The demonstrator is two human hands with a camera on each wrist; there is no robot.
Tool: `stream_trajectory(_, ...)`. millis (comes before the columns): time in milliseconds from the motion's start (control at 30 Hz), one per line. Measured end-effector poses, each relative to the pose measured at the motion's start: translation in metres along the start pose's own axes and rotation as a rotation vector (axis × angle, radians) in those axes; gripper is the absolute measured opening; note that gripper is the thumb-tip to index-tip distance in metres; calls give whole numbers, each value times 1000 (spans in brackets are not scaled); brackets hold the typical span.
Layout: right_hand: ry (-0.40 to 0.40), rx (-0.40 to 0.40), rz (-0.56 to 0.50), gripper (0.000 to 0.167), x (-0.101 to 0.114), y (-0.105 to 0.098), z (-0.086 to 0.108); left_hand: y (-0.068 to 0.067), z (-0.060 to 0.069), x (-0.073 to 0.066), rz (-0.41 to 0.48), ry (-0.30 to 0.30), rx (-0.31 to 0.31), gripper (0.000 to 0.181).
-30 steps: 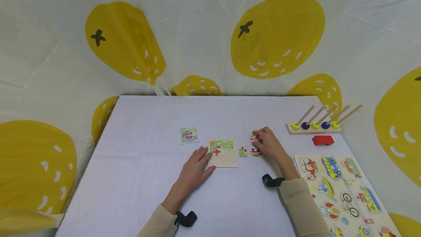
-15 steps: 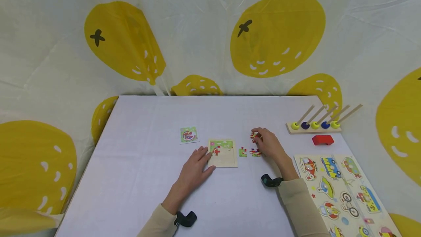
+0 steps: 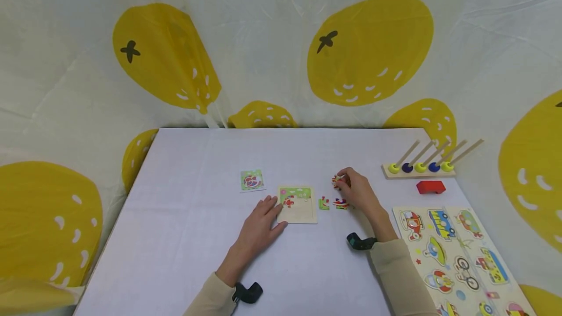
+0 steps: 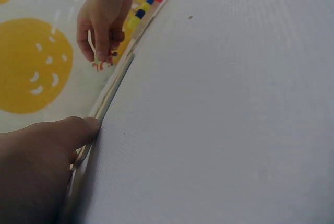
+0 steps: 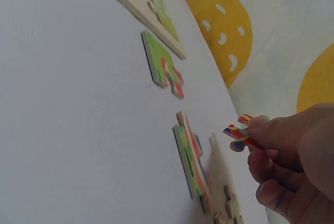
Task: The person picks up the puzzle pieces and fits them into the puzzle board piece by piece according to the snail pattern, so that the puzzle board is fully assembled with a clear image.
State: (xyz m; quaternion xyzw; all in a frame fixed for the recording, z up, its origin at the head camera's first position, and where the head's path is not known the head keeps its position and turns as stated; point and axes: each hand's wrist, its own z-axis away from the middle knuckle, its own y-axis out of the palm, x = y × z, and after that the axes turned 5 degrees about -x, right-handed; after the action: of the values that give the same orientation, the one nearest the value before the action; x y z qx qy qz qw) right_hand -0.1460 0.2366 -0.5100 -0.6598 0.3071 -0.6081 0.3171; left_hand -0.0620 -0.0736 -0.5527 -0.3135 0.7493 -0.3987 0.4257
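A square wooden puzzle tray lies mid-table, with pieces fitted along its top and upper left. My left hand rests flat with its fingers on the tray's left edge. To the right of the tray, my right hand pinches a red, yellow and green puzzle piece between thumb and fingers, raised off the table in the right wrist view. Below it lie a green-and-red piece and a striped red, white and blue piece. More pieces show partly at the bottom of the right wrist view.
A picture card lies behind the left hand. At the right stand a peg rack with yellow and blue beads and a red block. A large vehicle puzzle board covers the right front. A fruit-print curtain hangs behind the table.
The right hand has moved slightly left with its piece, which has turned in the fingers. My left hand has stayed on the tray.
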Motion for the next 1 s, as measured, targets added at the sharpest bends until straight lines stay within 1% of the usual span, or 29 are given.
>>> stream_trajectory(200,-27,-14,-48,26,10,-1,2,2,1,1,4,-6,3,55)
stream_trajectory(400,-41,-19,-74,27,18,3,2,3,1,2,7,-7,3,55)
stream_trajectory(567,-43,2,-93,27,25,8,4,2,1,1,6,-8,2,55)
stream_trajectory(800,-89,13,-125,25,33,16,7,2,0,1,0,-8,4,54)
stream_trajectory(933,-79,39,-144,24,39,23,11,2,0,2,6,-9,8,55)
stream_trajectory(1000,-99,45,-151,25,41,28,13,2,0,2,10,-9,9,55)
